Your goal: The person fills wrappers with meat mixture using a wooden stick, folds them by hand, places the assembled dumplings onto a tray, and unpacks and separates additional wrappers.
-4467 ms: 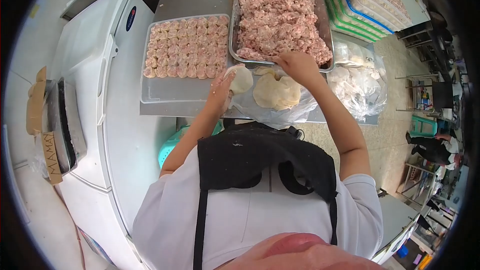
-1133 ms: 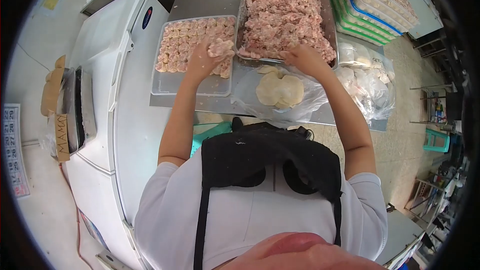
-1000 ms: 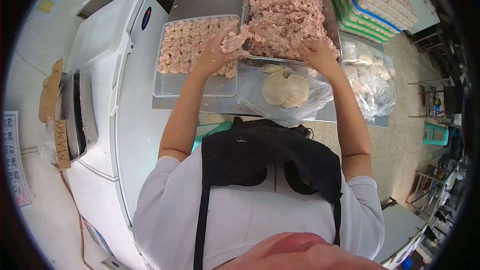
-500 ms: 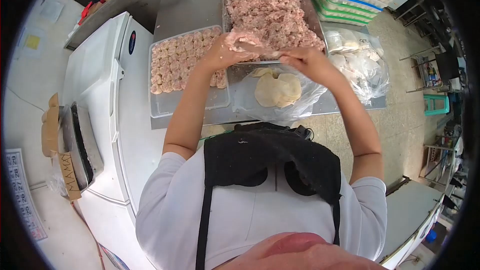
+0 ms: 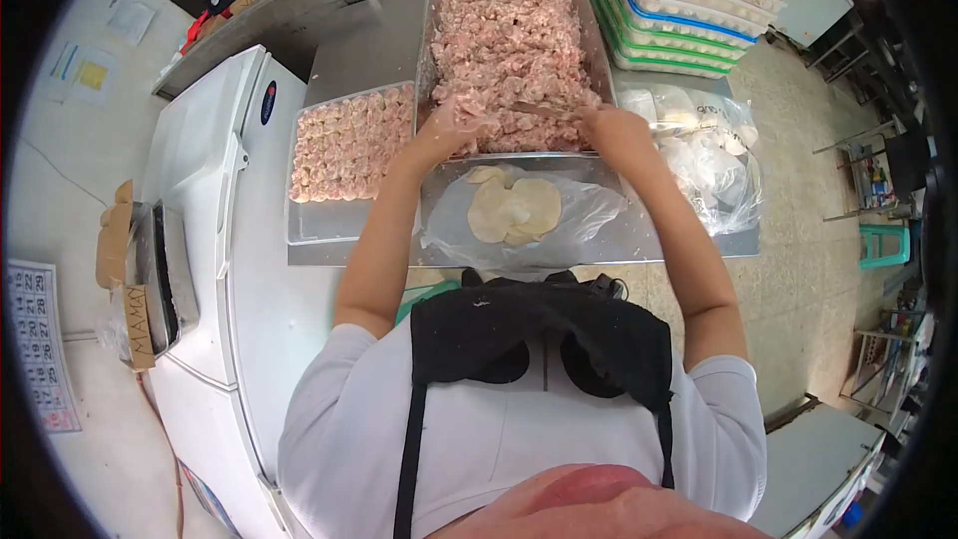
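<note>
A deep metal tray (image 5: 423, 60) holds a mound of pink ground meat (image 5: 509, 30). At its near left corner, my left hand (image 5: 446, 134) is curled, with bits of meat stuck over the fingers. What lies inside its grip blends with the meat behind and cannot be made out. My right hand (image 5: 621, 138), at the near right corner, is closed on the handle of a flat spatula (image 5: 539, 111). The spatula's blade points left and rests on the meat. Just in front of the tray, round pale dough wrappers (image 5: 514, 208) lie stacked on clear plastic.
To the left, a clear tray (image 5: 329, 228) carries rows of filled dumplings (image 5: 349, 145). Stacked lidded containers (image 5: 679, 5) stand at the back right. Plastic bags of pale wrappers (image 5: 714, 155) lie at the right table edge. A white freezer (image 5: 200, 170) borders the table's left.
Both hands have moved apart. The spatula has come away from the left hand and down onto the meat. The view has shifted slightly.
</note>
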Demonstrator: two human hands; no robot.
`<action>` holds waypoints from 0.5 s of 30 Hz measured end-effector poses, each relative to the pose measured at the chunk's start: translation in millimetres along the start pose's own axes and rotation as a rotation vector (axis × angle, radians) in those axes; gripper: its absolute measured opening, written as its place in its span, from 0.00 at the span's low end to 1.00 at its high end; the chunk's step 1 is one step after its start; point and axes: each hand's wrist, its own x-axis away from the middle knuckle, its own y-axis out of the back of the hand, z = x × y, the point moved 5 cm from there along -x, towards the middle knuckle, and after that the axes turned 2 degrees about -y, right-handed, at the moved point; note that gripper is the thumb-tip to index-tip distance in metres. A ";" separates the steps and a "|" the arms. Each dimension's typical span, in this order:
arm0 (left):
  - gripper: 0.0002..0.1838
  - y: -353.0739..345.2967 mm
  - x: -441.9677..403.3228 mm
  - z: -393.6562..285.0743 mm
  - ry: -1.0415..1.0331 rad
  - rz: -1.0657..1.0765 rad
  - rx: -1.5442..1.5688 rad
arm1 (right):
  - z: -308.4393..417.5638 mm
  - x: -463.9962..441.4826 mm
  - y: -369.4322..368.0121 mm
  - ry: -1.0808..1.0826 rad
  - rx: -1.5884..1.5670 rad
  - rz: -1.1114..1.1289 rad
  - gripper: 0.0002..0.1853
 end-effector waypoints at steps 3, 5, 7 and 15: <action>0.34 0.7 17.8 -51.0 -0.142 -0.161 -0.024 | -32.1 10.2 22.4 -0.090 -0.218 0.079 0.12; 0.35 -1.8 13.8 -73.5 -0.397 -0.179 -0.097 | -38.7 15.1 37.4 -0.058 -0.535 0.056 0.13; 0.36 -6.7 12.4 -95.8 -0.346 -0.103 -0.106 | -34.4 18.3 47.4 0.010 -0.706 0.075 0.14; 0.30 -29.1 -16.0 -47.8 -0.167 -0.134 -0.323 | -37.0 13.3 56.7 0.081 -0.414 0.019 0.14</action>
